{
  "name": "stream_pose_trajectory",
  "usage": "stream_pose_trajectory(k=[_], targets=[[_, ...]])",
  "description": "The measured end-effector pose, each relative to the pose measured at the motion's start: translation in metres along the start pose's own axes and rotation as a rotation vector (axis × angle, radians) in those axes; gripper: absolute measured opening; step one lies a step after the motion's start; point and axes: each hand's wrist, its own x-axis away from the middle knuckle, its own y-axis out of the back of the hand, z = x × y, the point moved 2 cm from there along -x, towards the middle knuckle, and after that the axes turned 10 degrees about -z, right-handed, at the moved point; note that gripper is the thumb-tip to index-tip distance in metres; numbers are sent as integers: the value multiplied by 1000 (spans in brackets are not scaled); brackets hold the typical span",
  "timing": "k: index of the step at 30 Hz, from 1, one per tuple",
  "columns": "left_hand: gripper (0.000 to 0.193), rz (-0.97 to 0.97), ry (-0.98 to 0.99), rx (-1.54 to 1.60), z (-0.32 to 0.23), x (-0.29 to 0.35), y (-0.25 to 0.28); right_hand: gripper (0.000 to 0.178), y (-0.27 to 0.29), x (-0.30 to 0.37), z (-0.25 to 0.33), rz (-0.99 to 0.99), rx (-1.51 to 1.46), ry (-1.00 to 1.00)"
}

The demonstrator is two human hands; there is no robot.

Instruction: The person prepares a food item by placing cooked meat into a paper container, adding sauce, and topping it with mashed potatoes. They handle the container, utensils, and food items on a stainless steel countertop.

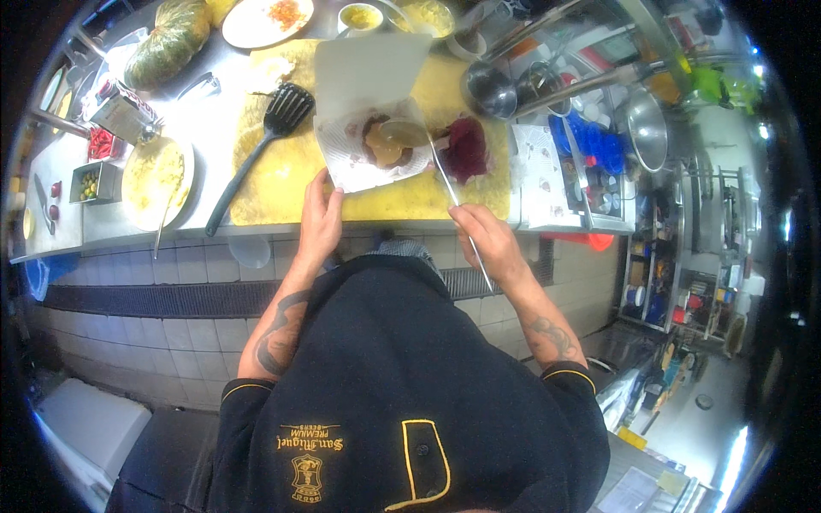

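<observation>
My right hand (492, 241) grips the long thin metal handle of a ladle (443, 171), whose bowl is over brown food with sauce (376, 147). That food lies on paper in a white takeaway box (329, 154), its lid (372, 68) folded back away from me. At the box's near left corner, my left hand (321, 218) pinches the edge between thumb and fingers. A black slotted spatula (286, 111) rests left of the box on the yellow cutting board (282, 201). Close to the box's right side sits a dark red, leafy-looking heap (466, 147).
A bowl of yellow food (158, 184) with a spoon and a metal tin of olives (94, 183) stand at left. A green squash (171, 44) and a white plate (248, 32) are at the back. Metal bowls (489, 90) and a knife (575, 158) are at right.
</observation>
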Motion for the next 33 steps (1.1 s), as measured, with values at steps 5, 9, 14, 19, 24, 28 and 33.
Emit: stream_pose_trajectory(k=[5, 9, 14, 19, 24, 28, 33], targets=[[50, 10, 28, 30, -2, 0, 0, 49, 2, 1, 0, 10, -20, -22], [51, 13, 13, -14, 1, -1, 1, 47, 5, -5, 2, -85, -22, 18], [53, 3, 30, 1, 7, -2, -1, 50, -8, 8, -2, -27, -17, -17], [55, 24, 66, 33, 6, -2, 2, 43, 2, 11, 1, -84, -2, -48], [56, 35, 50, 28, 12, -4, 1, 20, 2, 16, -3, -292, -175, -351], [57, 55, 116, 72, 4, -5, 2, 31, -14, 18, -5, -549, -461, -787], [57, 62, 126, 85, 4, -6, 4, 40, -7, 11, -21, -771, -718, -1050]])
